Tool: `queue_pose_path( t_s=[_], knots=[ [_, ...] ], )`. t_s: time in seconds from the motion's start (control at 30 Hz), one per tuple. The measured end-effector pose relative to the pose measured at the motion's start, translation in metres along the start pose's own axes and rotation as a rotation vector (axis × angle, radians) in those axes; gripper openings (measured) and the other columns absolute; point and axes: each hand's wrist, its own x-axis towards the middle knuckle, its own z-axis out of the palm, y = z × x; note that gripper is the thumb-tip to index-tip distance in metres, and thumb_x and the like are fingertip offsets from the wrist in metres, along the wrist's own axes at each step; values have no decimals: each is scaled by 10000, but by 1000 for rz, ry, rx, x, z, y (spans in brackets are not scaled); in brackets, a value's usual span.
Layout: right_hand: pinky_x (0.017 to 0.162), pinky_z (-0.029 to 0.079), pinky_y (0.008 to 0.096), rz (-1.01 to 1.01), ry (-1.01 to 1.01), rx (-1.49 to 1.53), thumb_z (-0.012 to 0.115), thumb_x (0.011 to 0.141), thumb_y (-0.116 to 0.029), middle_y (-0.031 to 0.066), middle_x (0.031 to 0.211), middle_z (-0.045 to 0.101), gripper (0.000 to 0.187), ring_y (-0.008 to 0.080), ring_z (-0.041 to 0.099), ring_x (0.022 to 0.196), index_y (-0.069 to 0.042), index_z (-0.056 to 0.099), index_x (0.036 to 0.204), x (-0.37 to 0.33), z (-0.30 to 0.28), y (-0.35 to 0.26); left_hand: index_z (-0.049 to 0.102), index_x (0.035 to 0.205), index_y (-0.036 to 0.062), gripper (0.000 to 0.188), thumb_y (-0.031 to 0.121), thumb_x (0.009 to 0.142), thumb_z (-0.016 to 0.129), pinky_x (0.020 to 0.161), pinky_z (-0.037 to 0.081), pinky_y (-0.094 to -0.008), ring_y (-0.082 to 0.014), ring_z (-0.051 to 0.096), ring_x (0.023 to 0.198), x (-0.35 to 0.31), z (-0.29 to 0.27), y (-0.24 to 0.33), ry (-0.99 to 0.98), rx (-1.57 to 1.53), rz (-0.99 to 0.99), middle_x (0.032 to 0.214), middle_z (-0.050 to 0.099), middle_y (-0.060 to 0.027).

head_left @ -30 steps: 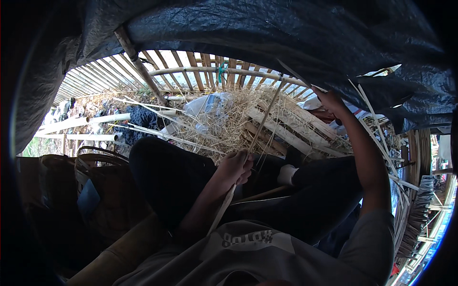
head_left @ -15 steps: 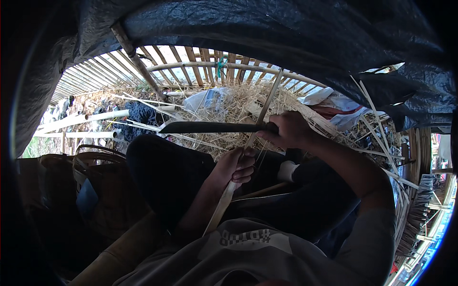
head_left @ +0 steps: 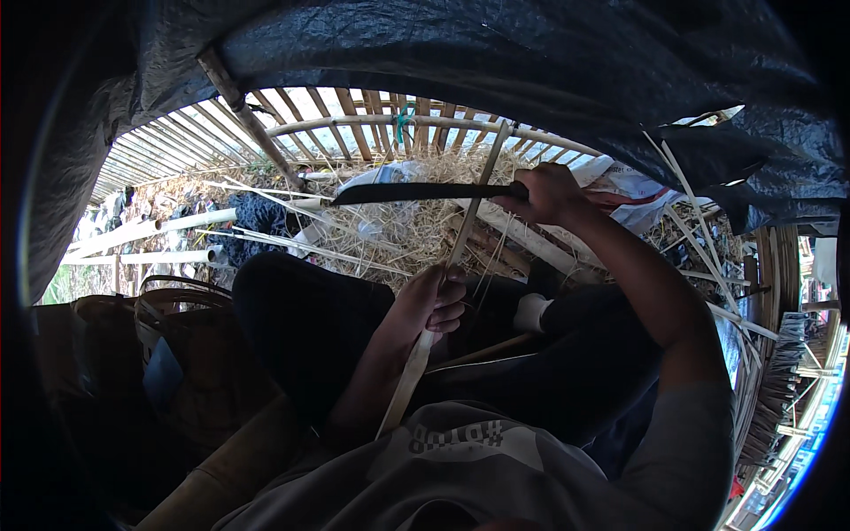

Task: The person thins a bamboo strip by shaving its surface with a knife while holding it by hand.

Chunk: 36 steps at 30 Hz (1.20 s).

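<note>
My left hand (head_left: 434, 307) is closed round a long pale bamboo strip (head_left: 408, 376), which runs from near my chest up and away to the far right. In my right hand (head_left: 546, 193) is the handle of a machete (head_left: 416, 192), its long dark blade pointing left. The blade crosses the bamboo strip well beyond my left hand, close to the strip's upper part. Whether the edge touches the strip I cannot tell. Thin slivers hang near the strip beside my left fingers.
Straw-like shavings (head_left: 443, 217) and split bamboo cover the ground ahead. Bamboo poles (head_left: 190, 219) lie at the left, beside a dark blue netted bundle (head_left: 257, 212). A slatted bamboo fence (head_left: 354, 124) stands behind, under a dark tarp (head_left: 531, 53). White sacks (head_left: 624, 196) lie at the right.
My right hand and the machete have moved away from me, up along the bamboo strip and slightly right. My left hand stays in its place on the strip.
</note>
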Motion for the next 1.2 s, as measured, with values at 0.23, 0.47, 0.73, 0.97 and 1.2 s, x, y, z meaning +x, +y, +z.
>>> queue_pose_path(
  t_s=[0.23, 0.47, 0.73, 0.97, 1.2],
  knots=[
    [714, 546, 464, 113, 91, -194, 482, 860, -750, 146, 789, 695, 734, 307, 699, 782, -47, 692, 859, -8, 11, 57, 477, 926, 161, 253, 337, 1056, 349, 366, 235, -185, -19, 271, 415, 4, 12, -5, 24, 44, -22, 578, 317, 103],
    [654, 556, 431, 97, -37, -53, 605, 851, -642, 121, 680, 666, 598, 335, 688, 674, -51, 692, 870, -18, -19, -6, 482, 898, 153, 234, 279, 1040, 346, 354, 246, -194, -25, 273, 387, -7, 9, 0, 99, 132, -1, 553, 313, 95],
    [647, 541, 435, 221, -51, 30, 577, 877, -642, 152, 681, 659, 643, 323, 682, 683, -15, 681, 783, -3, -13, 27, 477, 911, 154, 245, 308, 1051, 347, 359, 232, -197, -23, 256, 394, -5, 17, -12, 96, 163, -36, 559, 293, 100],
    [614, 531, 446, 123, 20, -72, 549, 934, -523, 149, 629, 645, 546, 331, 669, 623, -27, 674, 741, -8, -14, 22, 475, 882, 166, 228, 273, 1036, 346, 363, 229, -201, -24, 259, 394, -4, 9, -11, 120, 150, -61, 552, 298, 99],
    [610, 539, 458, -15, 24, 20, 549, 938, -436, 156, 552, 612, 455, 354, 654, 559, -84, 678, 680, -7, 0, -13, 474, 915, 114, 259, 304, 1045, 356, 351, 253, -224, -48, 305, 390, 3, -3, -11, 112, 126, -33, 545, 327, 72]
  ],
)
